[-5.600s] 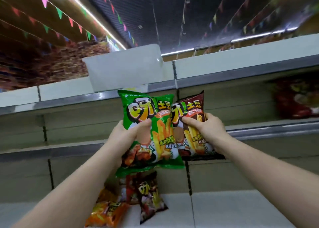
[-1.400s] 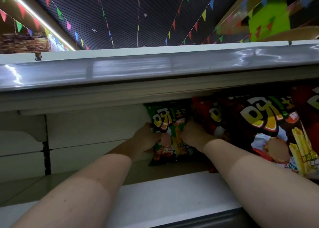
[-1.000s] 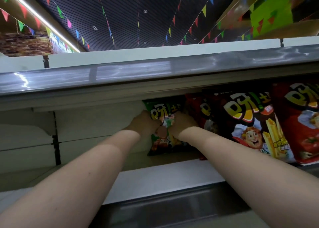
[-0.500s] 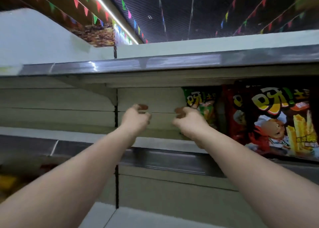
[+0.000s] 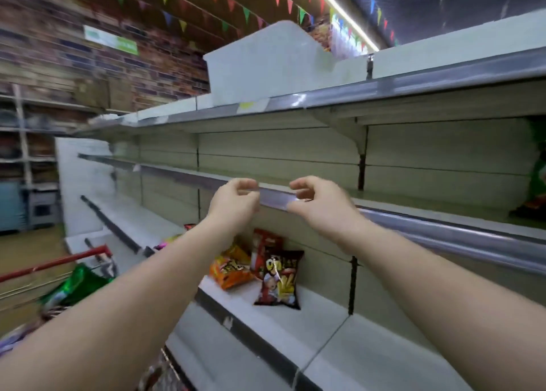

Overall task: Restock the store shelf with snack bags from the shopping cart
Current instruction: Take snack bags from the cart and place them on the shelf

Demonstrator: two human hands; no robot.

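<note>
My left hand (image 5: 233, 203) and my right hand (image 5: 319, 203) hover side by side in front of the middle shelf's rail (image 5: 274, 197), fingers loosely curled, holding nothing. The green snack bag (image 5: 537, 166) stands on that shelf at the far right edge of view, mostly cut off. On the lower shelf (image 5: 295, 322) lie a dark brown snack bag (image 5: 279, 281), a red bag (image 5: 266, 247) and an orange bag (image 5: 229, 268). The shopping cart (image 5: 56, 262) with its red rim sits at lower left, a green bag (image 5: 76, 284) inside.
The shelf unit runs from near right to far left, with grey price rails along each level. A white end panel (image 5: 266, 62) rises above the top shelf. Brick wall, racks and a wooden floor lie to the left.
Both hands have let go of the green and brown bags left on the middle shelf and pulled back. My view has swung left and down, bringing the cart and lower shelf into sight.
</note>
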